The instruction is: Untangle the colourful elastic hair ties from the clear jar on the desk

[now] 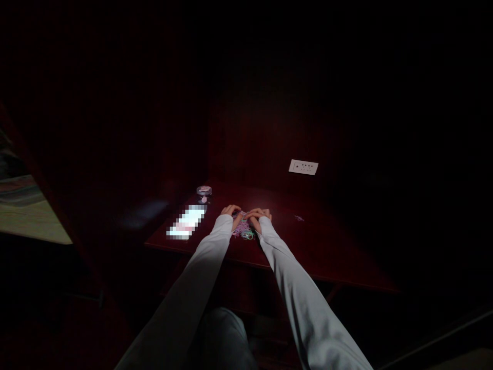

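A small tangled pile of pink, purple and green bands (242, 227) lies on the dark red table (304, 246). My left hand (232, 215) rests at the pile's left side, its fingers bent over the far edge. From the right, my right hand (259, 217) reaches over the same pile with its fingers curled inward. Both hands touch the bands, but the fingertips are too small and dim to show whether any band is pinched. A few purple bands (299, 218) lie apart on the right.
A bright, pixelated flat rectangle (187, 222) lies on the table's left side. Behind it stands a small round clear container (204, 191) with something pink. A white socket plate (303, 167) is on the back panel. Dark panels rise at the left and back.
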Tool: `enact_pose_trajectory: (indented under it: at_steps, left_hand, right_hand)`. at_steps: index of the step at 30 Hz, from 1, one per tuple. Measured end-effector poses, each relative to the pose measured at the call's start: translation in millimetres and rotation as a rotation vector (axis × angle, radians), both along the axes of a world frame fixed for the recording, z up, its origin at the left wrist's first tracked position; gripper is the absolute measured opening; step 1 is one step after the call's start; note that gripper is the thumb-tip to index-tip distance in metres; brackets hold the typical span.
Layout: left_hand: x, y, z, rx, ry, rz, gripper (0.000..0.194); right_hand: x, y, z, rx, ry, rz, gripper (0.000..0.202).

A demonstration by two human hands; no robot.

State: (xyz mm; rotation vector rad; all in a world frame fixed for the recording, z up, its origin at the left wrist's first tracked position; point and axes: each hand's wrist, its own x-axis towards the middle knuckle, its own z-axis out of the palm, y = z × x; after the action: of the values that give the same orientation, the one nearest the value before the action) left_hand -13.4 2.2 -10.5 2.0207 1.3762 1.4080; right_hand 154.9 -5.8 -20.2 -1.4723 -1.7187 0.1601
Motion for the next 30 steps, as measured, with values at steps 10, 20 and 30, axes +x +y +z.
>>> enact_pose_trajectory:
  at_steps: [10,20,30]
  left_hand:
    - [-1.6,-6.4,6.2,-0.058,0.102,0.051,0.01]
    - [-1.0,-9.6,11.3,-0.075,0.105,0.101,0.015]
    - [-11.6,-8.2,13.7,-0.121,0.015,0.228,0.026]
  right_hand:
    - [-0.7,-2.7,3.7,0.005,-0.035,-0.01,0.027]
    - [1.0,-19.5,15.6,0.037,0.01,0.02,0.029]
    - [6.0,-20.6,17.0,0.033,0.048,-0.138,0.035]
